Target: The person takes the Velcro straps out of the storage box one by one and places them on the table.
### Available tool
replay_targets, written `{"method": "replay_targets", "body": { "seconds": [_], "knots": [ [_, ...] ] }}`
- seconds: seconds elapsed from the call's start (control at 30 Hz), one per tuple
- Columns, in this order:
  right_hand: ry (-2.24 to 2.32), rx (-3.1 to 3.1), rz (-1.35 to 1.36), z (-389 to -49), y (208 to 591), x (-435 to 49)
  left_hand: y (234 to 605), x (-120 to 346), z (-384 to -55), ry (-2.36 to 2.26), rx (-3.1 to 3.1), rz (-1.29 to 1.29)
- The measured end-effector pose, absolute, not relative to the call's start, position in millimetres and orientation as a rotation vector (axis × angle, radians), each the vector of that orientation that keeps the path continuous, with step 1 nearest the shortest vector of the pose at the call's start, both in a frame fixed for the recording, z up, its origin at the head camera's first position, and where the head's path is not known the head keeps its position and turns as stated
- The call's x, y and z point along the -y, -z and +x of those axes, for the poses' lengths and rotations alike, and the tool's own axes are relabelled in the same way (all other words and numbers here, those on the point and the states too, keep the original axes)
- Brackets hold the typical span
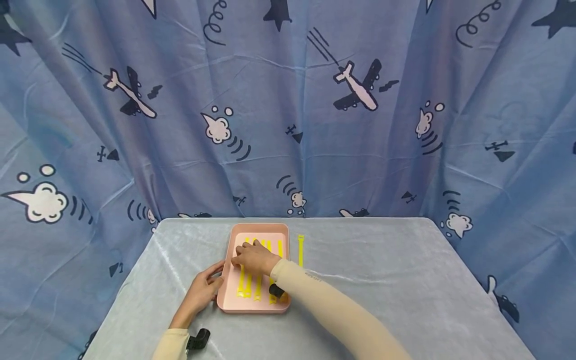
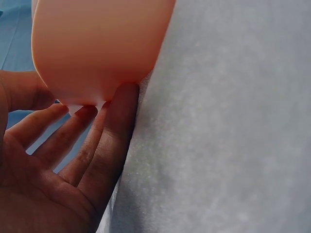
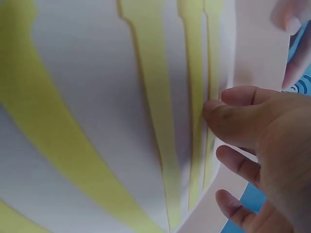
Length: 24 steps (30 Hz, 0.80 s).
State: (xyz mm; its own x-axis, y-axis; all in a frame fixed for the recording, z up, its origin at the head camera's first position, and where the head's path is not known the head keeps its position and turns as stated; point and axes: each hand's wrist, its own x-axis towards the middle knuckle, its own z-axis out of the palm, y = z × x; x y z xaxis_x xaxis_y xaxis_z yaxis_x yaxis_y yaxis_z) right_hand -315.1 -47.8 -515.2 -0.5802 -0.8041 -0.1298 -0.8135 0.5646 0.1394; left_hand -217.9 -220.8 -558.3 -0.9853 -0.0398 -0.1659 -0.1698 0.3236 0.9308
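It's a curtained-off recording nook, this: blue cartoon-plane curtain round three sides, a grey cloth-covered table, a wrist-worn camera in shot. Home or studio? The pictures can't settle it.

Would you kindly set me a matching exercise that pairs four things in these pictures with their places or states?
1. Pink tray
2. Left hand
3. Right hand
4. Lone yellow strip

A. Reaching in over the tray
B. Lying on the grey cloth beside the tray
C. With several yellow strips lying inside
D. Touching the tray's left side

Pairs: 1-C, 2-D, 3-A, 4-B
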Motion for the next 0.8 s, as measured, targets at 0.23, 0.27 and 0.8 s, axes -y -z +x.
{"method": "replay_targets", "body": {
  "seconds": [0.23,0.27,0.8],
  "knots": [
    [-0.292,-2.747,-1.453,-314.0,517.3,50.3,559.0,220.4,-219.3,-1.761,-2.465,-0.188],
    [-0.294,-2.749,-1.459,-314.0,517.5,50.8,558.5,220.4,-219.3,-1.765,-2.463,-0.185],
    [-0.384,-2.768,-1.646,-313.0,522.2,55.3,559.4,221.6,-219.2,-1.763,-2.482,-0.172]
  ]
}}
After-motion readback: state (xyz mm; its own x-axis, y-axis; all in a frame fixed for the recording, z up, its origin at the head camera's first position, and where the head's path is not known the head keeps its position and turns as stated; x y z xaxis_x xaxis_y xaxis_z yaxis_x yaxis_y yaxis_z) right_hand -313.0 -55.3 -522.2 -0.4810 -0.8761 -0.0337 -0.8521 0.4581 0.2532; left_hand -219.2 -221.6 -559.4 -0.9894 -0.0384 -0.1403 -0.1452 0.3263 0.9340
